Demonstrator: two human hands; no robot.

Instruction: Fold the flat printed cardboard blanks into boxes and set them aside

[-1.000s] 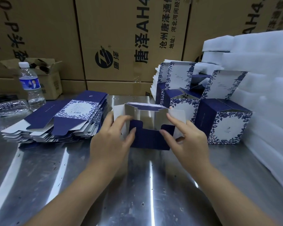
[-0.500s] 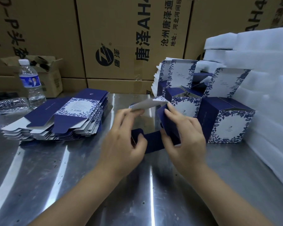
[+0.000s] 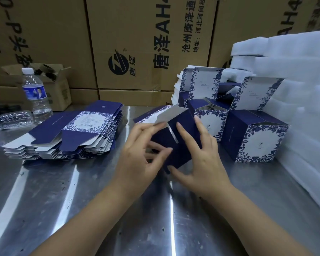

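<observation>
Two hands fold a navy box above a steel table [image 3: 81,200].

Head view: the half-folded box [image 3: 161,139] leans up-left between both hands, equally near. The left hand [image 3: 137,159] grips its left side, one finger on the white flap. The right hand [image 3: 201,159] presses spread fingers on a navy panel. The left thumb and the box's underside are hidden.

the box [image 3: 179,156] has tipped sideways; right hand [image 3: 203,163] now presses its blue flap.
</observation>
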